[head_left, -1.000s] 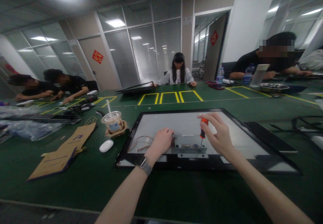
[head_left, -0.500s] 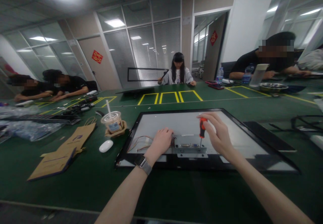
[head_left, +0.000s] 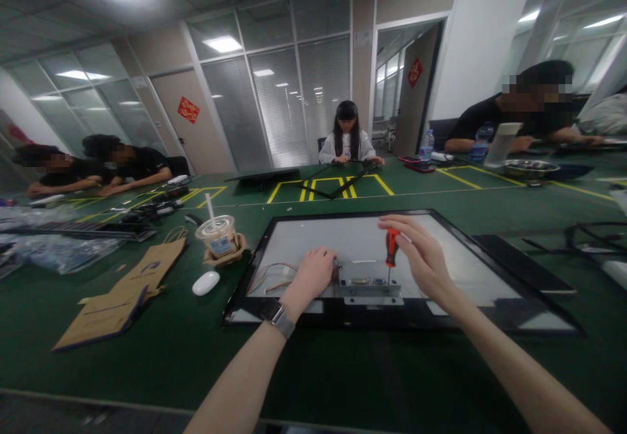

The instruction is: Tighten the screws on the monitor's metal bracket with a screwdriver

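A display panel [head_left: 357, 235] with a black frame lies on the green table, its pale back facing up. On its near part sits a metal bracket [head_left: 365, 277] with connector ports along its front. My left hand [head_left: 316, 274] is closed against the bracket's left end, its fingertips partly hidden. In my right hand [head_left: 421, 251] is a red and black screwdriver [head_left: 392, 248], held upright by the top of its handle. The screwdriver's tip goes down to the right part of the bracket. Thin cables [head_left: 274, 277] lie on the panel left of my left hand.
Left of the panel are a drink cup [head_left: 216, 235] in a carton holder, a white mouse [head_left: 206, 283] and a paper bag [head_left: 122, 297]. A dark flat slab [head_left: 522, 264] lies to the right. Across the table a person [head_left: 349, 137] handles a black frame [head_left: 337, 186].
My right fingers have shifted slightly on the screwdriver's handle, which stays at the same spot. My left hand is still. The person opposite has lowered the black frame to the table.
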Motion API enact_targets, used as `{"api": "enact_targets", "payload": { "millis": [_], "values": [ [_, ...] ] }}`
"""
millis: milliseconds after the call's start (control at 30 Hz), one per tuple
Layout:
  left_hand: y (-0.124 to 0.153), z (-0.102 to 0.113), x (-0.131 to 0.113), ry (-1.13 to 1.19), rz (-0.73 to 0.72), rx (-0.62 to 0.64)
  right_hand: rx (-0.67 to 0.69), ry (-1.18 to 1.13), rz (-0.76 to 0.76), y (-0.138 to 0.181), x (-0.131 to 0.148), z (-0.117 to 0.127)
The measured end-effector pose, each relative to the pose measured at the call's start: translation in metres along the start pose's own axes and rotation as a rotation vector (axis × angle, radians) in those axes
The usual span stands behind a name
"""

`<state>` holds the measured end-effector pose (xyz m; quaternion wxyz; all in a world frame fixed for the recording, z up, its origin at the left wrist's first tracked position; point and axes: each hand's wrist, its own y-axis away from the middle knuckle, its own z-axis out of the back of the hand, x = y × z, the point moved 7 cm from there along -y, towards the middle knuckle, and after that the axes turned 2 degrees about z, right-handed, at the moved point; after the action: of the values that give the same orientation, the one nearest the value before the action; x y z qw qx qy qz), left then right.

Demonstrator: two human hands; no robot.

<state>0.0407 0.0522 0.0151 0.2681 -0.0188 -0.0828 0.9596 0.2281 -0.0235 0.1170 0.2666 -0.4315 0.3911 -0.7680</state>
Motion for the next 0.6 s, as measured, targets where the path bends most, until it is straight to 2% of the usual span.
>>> {"api": "enact_targets", "payload": {
  "millis": [100,300,500,600],
  "values": [
    [0.000,0.000,0.000,0.005,-0.001,-0.009,0.008,0.017,-0.024,0.001,-0.002,-0.002],
    [-0.002,-0.002,0.001,-0.017,0.012,0.022,-0.151,0.154,0.025,-0.001,0.005,0.008],
    [-0.001,0.000,0.000,-0.016,-0.002,0.009,-0.138,0.056,-0.001,-0.001,0.002,0.009],
    [-0.001,0.000,0.000,-0.015,-0.004,0.009,-0.097,-0.018,-0.108,0.001,-0.008,0.005]
  ]
}}
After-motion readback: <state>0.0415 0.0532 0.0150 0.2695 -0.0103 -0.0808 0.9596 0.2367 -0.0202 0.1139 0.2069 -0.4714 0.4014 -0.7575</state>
